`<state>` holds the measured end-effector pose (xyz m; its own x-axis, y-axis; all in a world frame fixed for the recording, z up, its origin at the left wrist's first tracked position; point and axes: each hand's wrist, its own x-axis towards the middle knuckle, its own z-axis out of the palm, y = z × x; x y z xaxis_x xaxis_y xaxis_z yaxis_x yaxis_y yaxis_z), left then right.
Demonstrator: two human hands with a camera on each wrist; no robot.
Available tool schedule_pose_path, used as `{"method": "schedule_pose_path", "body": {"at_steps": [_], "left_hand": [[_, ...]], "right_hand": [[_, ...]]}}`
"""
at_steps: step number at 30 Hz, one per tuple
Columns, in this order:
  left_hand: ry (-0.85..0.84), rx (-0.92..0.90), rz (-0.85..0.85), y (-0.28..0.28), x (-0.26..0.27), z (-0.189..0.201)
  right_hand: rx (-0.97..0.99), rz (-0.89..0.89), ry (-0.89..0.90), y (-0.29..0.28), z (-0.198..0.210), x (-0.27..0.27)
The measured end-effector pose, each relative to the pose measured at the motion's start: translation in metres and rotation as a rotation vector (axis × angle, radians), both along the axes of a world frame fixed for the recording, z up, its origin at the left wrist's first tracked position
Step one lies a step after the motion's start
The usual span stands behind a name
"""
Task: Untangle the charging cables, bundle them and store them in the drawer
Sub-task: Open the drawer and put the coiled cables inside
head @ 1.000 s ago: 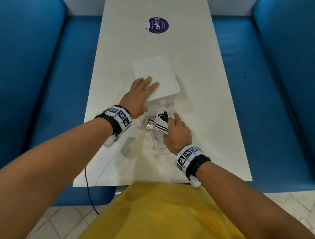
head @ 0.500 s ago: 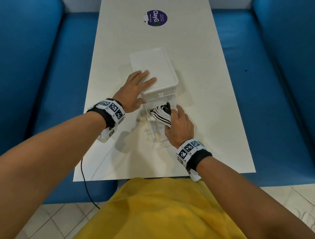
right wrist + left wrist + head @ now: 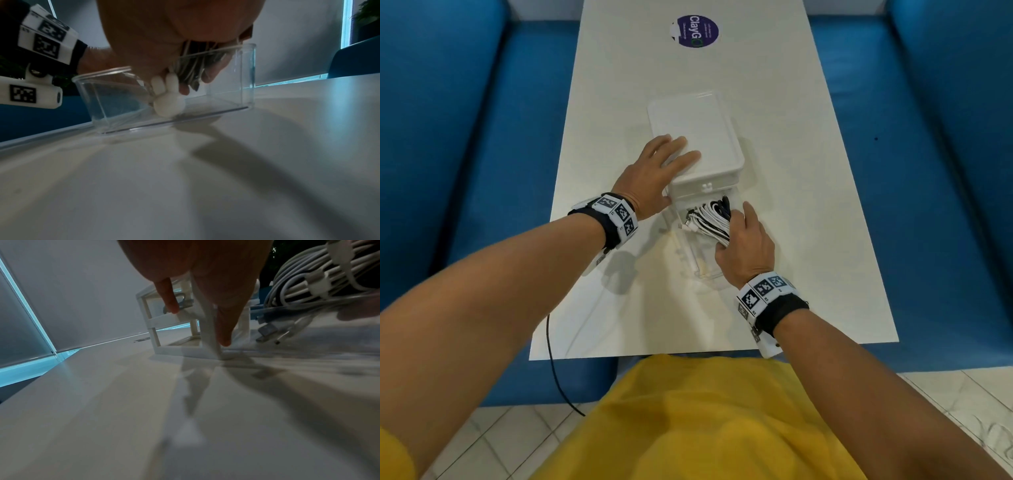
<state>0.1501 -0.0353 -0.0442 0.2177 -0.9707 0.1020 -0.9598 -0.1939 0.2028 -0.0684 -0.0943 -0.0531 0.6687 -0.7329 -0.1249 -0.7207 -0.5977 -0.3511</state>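
One coiled bundle of white and black charging cables point(image 3: 709, 221) sits inside the pulled-out clear plastic drawer point(image 3: 700, 274), gripped by the right hand point(image 3: 744, 246), whose fingers curl around it. Flat with straight fingers, the left hand point(image 3: 654, 178) rests on the white plastic drawer cabinet point(image 3: 702, 137) on the white table point(image 3: 808, 205).

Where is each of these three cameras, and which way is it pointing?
Head: on the head, looking down at the table; shows both forearms, left hand on the drawer unit, right hand holding the cable bundle.
Left wrist: low over the table, looking along the fingers at the unit.
Right wrist: low, facing the clear drawer; shows the hand and the other wristband.
Both wrist views share the cables.
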Motion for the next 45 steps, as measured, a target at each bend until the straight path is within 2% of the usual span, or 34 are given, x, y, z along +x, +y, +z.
{"method": "schedule_pose_path", "body": {"at_steps": [4,15,20,24,29,31,33,35,40,45], "left_hand": [[-0.010,-0.107,-0.011,0.000,-0.001,-0.003],[0.021,-0.197,-0.008,0.006,-0.007,-0.014],[0.035,-0.205,-0.001,0.006,-0.011,-0.018],[0.066,-0.240,-0.032,0.003,-0.014,-0.018],[0.086,-0.196,-0.027,0.001,-0.022,-0.017],[0.089,-0.183,-0.021,0.002,-0.022,-0.015],[0.095,-0.172,-0.019,0.002,-0.023,-0.013],[0.101,-0.168,-0.018,0.001,-0.025,-0.012],[0.109,-0.192,-0.019,0.002,-0.028,-0.011],[0.105,-0.194,-0.044,0.004,-0.029,-0.011]], "right_hand": [[-0.004,-0.013,0.012,0.000,0.001,-0.001],[-0.027,-0.066,-0.002,-0.006,-0.001,0.003],[0.004,-0.079,0.011,-0.006,0.001,0.003],[0.091,-0.157,-0.018,-0.016,0.012,-0.002],[0.236,-0.144,-0.230,-0.035,0.025,-0.034],[0.341,-0.120,-0.161,-0.042,0.035,-0.050],[0.454,-0.085,0.041,-0.049,0.041,-0.059],[0.499,-0.097,0.156,-0.052,0.041,-0.061],[0.400,-0.154,0.168,-0.050,0.041,-0.052],[0.402,-0.179,0.112,-0.041,0.037,-0.060]]}}
